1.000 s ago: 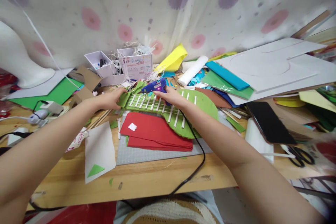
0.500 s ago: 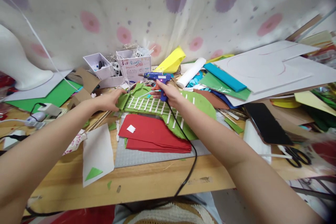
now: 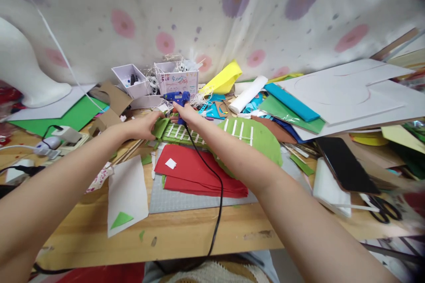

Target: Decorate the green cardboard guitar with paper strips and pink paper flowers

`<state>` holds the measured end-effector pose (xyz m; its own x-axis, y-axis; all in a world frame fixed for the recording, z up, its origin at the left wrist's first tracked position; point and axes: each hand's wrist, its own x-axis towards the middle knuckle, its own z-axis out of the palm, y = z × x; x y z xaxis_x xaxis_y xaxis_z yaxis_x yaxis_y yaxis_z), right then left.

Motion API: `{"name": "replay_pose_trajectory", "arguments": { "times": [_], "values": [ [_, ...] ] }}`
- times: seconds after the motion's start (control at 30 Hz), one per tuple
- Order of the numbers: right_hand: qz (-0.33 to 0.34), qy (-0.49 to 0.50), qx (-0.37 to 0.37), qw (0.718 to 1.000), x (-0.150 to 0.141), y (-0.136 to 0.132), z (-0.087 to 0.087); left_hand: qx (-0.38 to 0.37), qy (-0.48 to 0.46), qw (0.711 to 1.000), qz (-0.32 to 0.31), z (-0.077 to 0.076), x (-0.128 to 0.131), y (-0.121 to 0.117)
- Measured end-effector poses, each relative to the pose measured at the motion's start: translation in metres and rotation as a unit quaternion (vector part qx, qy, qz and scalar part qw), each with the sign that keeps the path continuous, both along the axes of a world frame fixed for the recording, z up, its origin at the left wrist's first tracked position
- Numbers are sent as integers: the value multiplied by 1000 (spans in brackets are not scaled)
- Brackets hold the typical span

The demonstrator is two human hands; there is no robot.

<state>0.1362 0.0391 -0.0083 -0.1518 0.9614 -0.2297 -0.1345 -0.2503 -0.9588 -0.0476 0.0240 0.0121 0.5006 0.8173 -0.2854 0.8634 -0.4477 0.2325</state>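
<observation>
My right hand point(image 3: 183, 111) is wrapped around a blue hot glue gun point(image 3: 175, 96), its nozzle pointing left above the far edge of a green felt guitar shape point(image 3: 265, 141). White strips run along and across the green piece; my right forearm covers part of it. At the narrow left end, my left hand point(image 3: 148, 126) grips the green felt between thumb and fingers, though some fingertips are hidden. A black cord point(image 3: 219, 203) trails from the glue gun toward the table's front edge. Folded red felt point(image 3: 189, 166) lies in front of the green piece, on a grey cutting mat point(image 3: 186, 203).
White boxes point(image 3: 177, 83) with wires and small parts stand at the back. A phone point(image 3: 347, 164) and black scissors point(image 3: 385, 210) lie right. Plugs and a power strip point(image 3: 68, 137) sit left. White boards point(image 3: 341, 93) and felt rolls crowd the back right.
My right hand has moved left with the glue gun, closer to my left hand, and the cord has swung left. My left hand stays at the green piece's narrow end. The view shifted slightly.
</observation>
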Motion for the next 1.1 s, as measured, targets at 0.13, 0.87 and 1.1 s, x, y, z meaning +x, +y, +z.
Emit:
{"name": "replay_pose_trajectory", "arguments": {
  "times": [0.13,0.87,1.1],
  "values": [
    [-2,-30,13,999,3,1,-1,4,-4,1000,7,-1,0,0],
    [14,-43,34,998,3,1,-8,13,57,998,-2,7,10,-3],
    [14,-16,13,1000,3,-5,-6,20,88,994,-58,4,14,3]
  ]
}}
